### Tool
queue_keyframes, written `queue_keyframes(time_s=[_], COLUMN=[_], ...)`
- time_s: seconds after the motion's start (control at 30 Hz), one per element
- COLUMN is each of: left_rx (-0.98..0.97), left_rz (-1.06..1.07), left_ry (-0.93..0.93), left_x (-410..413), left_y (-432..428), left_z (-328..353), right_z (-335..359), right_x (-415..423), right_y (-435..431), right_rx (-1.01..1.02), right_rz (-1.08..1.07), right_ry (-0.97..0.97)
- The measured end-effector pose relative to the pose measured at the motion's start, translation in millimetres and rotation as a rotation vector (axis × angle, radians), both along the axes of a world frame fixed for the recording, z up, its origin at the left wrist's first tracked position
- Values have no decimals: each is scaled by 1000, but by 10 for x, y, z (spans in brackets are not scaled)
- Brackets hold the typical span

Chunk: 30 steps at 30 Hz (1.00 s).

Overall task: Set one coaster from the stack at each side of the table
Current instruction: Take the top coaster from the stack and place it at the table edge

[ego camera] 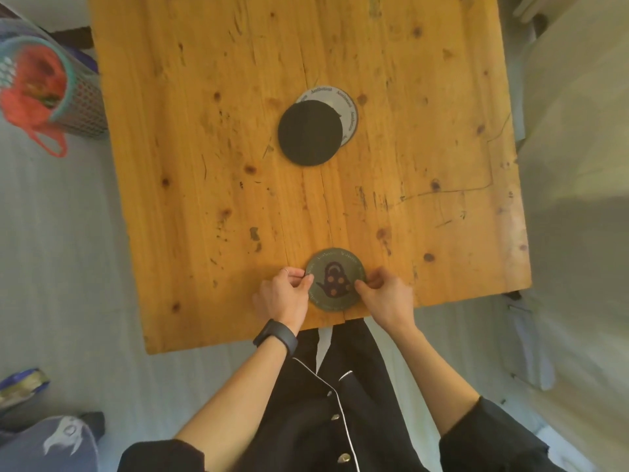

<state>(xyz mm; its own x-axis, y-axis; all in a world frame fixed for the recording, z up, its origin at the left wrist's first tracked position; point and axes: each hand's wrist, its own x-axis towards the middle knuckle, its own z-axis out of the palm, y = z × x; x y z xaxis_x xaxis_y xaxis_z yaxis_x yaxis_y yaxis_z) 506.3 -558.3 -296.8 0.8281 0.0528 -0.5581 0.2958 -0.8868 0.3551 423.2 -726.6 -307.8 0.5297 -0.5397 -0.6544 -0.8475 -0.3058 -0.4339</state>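
A round grey-green coaster with a dark teapot picture (335, 280) lies flat on the wooden table (204, 165) close to its near edge. My left hand (282, 296) pinches its left rim and my right hand (386, 296) pinches its right rim. In the middle of the table rests the stack: a plain black coaster (309, 132) on top, shifted toward me and to the left, over a pale grey coaster with lettering around its rim (343, 102).
A mesh basket with red netting (44, 93) stands on the floor beside the table's left edge. A dark bag (51, 444) and a small packet (20, 386) lie on the floor at the lower left. White furniture (578, 97) stands to the right.
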Motion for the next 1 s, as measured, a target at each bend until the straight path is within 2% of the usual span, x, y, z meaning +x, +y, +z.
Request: queue_keyframes(time_s=[0.43,0.6,0.73,0.87,0.93,1.0], left_rx=[11,28,41,88,107,90], left_rz=[-62,-113,-261,-538,-617,-667], left_ry=[-103,-89,-185,-345,-350,-342], left_x=[-101,-47,-75,-109,-55,34], left_y=[-30,-32,32,92,97,105], left_z=[-59,-73,-102,-153,-158,-162], right_z=[-12,-10,11,29,52,103], right_x=[-84,-25,-9,4,56,158], right_y=[126,82,75,94,80,34], right_rx=[-47,-47,-122,-407,-425,-379], right_rz=[-87,-69,44,404,473,493], right_ry=[-105,-55,-93,-208,-202,-101])
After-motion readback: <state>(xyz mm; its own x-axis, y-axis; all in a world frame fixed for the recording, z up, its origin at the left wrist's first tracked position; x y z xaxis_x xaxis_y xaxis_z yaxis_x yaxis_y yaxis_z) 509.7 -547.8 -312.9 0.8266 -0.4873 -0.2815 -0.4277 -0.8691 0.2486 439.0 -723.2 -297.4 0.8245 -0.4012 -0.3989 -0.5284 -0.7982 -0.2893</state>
